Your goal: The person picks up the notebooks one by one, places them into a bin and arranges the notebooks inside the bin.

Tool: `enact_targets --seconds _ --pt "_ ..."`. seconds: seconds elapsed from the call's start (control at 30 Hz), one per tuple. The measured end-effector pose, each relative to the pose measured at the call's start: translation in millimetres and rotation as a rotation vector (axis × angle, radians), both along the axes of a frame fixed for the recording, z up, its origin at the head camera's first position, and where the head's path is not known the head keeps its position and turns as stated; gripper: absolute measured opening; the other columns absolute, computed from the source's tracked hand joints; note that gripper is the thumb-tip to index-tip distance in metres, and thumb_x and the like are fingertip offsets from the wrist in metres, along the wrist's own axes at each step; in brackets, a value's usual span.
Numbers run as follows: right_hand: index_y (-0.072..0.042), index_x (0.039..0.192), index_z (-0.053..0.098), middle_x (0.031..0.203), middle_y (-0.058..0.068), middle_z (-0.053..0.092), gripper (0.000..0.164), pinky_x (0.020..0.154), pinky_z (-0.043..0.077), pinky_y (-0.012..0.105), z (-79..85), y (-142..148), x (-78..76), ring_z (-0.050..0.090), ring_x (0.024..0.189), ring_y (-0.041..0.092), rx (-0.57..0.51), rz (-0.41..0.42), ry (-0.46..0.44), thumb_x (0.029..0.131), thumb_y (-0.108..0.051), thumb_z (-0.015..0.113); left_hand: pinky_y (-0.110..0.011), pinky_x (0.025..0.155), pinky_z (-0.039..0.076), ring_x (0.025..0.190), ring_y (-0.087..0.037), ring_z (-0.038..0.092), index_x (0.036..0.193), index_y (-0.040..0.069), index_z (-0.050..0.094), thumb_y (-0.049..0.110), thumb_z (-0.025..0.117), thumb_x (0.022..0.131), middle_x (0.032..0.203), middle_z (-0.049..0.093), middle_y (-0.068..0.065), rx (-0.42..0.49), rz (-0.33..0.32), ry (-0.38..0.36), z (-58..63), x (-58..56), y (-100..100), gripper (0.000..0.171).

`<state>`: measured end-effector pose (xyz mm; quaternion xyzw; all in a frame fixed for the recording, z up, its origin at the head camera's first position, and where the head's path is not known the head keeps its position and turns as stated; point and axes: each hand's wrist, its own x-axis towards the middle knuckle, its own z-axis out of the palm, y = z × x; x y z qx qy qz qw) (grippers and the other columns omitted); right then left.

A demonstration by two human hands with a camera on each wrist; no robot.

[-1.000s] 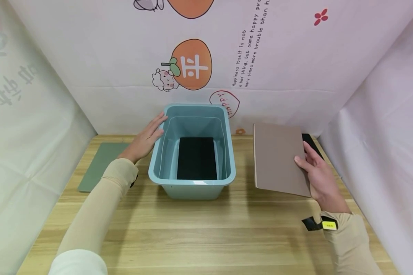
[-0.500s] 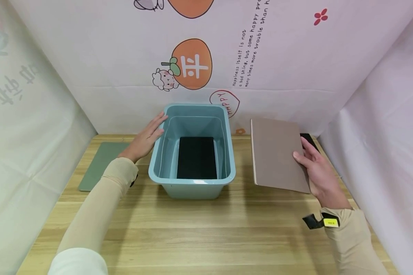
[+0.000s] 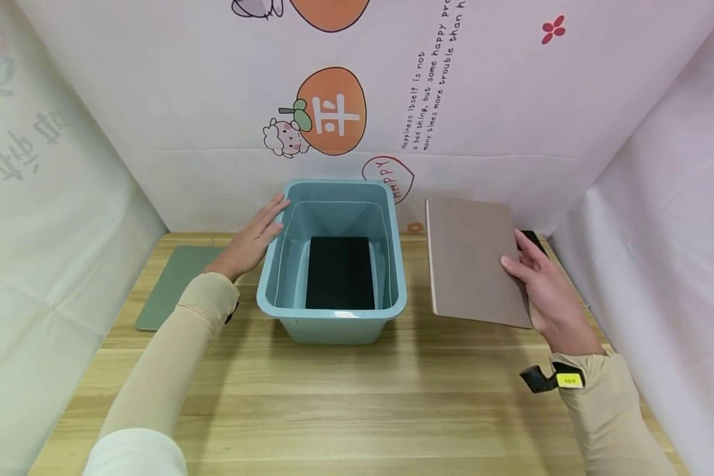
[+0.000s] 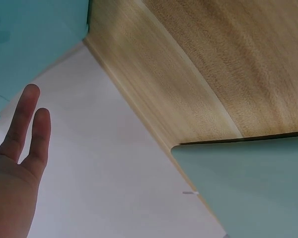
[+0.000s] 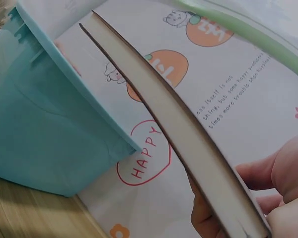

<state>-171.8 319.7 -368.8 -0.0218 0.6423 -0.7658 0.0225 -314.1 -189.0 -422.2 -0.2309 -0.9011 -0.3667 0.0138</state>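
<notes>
My right hand point(image 3: 550, 294) grips a brown notebook point(image 3: 475, 261) by its right edge, thumb on the front cover and fingers behind. In the right wrist view the notebook point(image 5: 174, 124) shows its cream page edges and is held up beside the bin. A blue plastic bin point(image 3: 345, 324) stands in the middle of the table, with a black notebook point(image 3: 340, 273) lying flat on its floor. My left hand point(image 3: 251, 241) rests with straight fingers against the bin's left rim. In the left wrist view two fingers of the left hand point(image 4: 20, 158) show extended near the bin point(image 4: 35, 34).
A green notebook point(image 3: 175, 284) lies on the wooden table point(image 3: 345, 403) at the left, partly behind my left forearm. Another black item point(image 3: 532, 242) lies at the back right, mostly hidden by the notebook and hand. White printed cloth point(image 3: 488, 99) walls in the back and both sides.
My right hand has carried the brown notebook a little left and upward, closer to the bin. The left hand and the bin have stayed in place.
</notes>
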Motion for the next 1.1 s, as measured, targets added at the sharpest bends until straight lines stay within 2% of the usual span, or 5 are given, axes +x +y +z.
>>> enact_targets --seconds 0.5,0.87,1.1 --pt "-0.022 0.165 0.017 0.124 -0.009 0.058 0.079 0.081 0.058 0.018 7.6 -14.5 -5.9 0.066 0.103 0.0 0.017 -0.01 -0.029 0.101 -0.016 0.063 -0.068 0.124 0.012 0.162 -0.016 0.004 0.164 0.039 0.016 0.049 0.029 0.11 0.172 0.001 0.02 -0.008 -0.002 0.009 -0.8 -3.1 -1.3 0.056" --pt "-0.021 0.166 0.013 0.122 -0.011 0.059 0.084 0.081 0.057 0.017 10.0 -24.3 -10.8 0.064 0.103 -0.001 0.06 -0.025 -0.046 0.1 -0.018 0.065 -0.068 0.125 0.013 0.162 -0.016 0.005 0.163 0.04 0.015 0.051 0.029 0.11 0.169 -0.001 0.03 -0.019 0.004 0.001 -1.0 -1.9 -1.6 0.056" --pt "-0.024 0.165 0.017 0.125 -0.012 0.057 0.082 0.082 0.057 0.016 10.0 -32.0 -14.9 0.063 0.105 -0.002 0.072 -0.034 -0.059 0.1 -0.019 0.066 -0.068 0.124 0.013 0.162 -0.017 0.005 0.164 0.039 0.016 0.048 0.03 0.11 0.171 0.001 0.024 -0.013 0.002 0.003 -0.3 -1.3 -0.6 0.056"
